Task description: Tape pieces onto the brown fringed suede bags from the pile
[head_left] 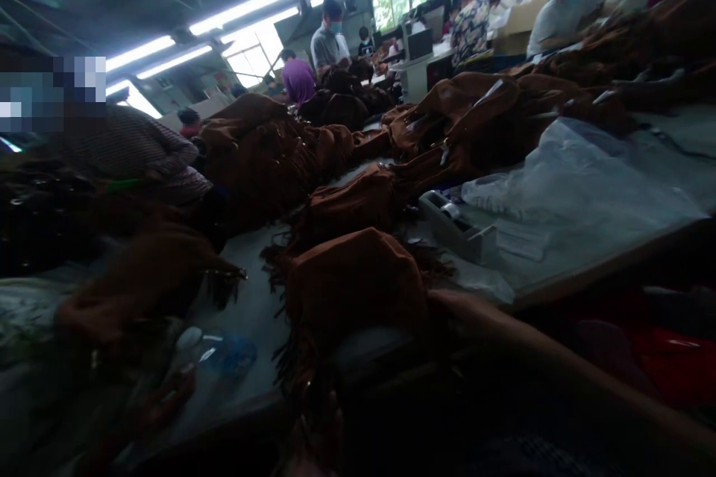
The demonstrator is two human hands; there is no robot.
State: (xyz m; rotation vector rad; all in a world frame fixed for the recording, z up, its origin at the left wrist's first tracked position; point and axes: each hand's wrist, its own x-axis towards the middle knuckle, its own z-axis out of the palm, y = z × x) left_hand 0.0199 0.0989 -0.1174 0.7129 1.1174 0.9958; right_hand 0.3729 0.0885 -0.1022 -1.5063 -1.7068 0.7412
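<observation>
Hands: my right hand (444, 303) rests against the nearest brown fringed bag (352, 291); my left hand (162, 395) is blurred beside one plastic bottle (218, 358). Clenched or released, I can't tell.
Bags: at least five, piled along the table.
Beyond: one tape dispenser (453, 227), one clear plastic bag (576, 186).
Surface: white table (249, 313).
Room: at least seven co-workers (330, 45), strip lights (243, 7) overhead.

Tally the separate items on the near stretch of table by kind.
Fringed brown suede bags: 2
Tape dispenser: 1
Plastic bottle: 1
Clear plastic bag: 1
Total: 5
The heaps of bags further along are too tangled to count.
</observation>
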